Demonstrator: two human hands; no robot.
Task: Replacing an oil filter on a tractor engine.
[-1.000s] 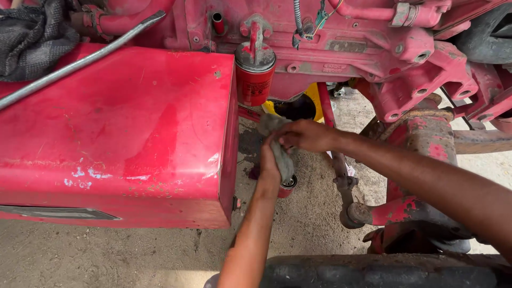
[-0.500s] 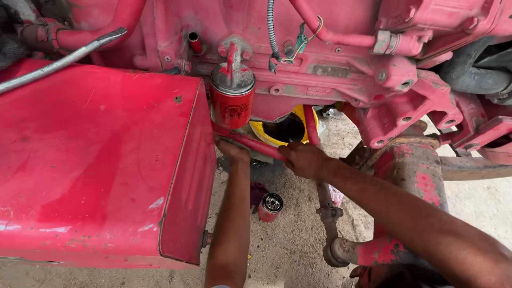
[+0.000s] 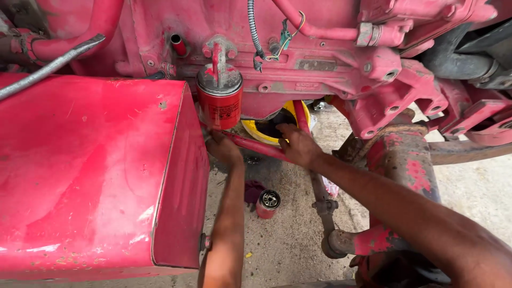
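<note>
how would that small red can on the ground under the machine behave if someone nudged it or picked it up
The small red can stands upright on gritty ground, so a light nudge would probably scrape rather than slide. Being cylindrical, it would likely roll if tipped. It looks like rigid metal, so probably stiff in the grip, perhaps oily; its weight cannot be judged.

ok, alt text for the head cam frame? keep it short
Seen from above, a person's left hand reaches up just under a red cylindrical filter mounted on a red machine, while the right hand rests by a slanted red rod near a yellow container. A second, loose filter lies on the sandy ground below, beside a red sheet-metal panel.
</note>
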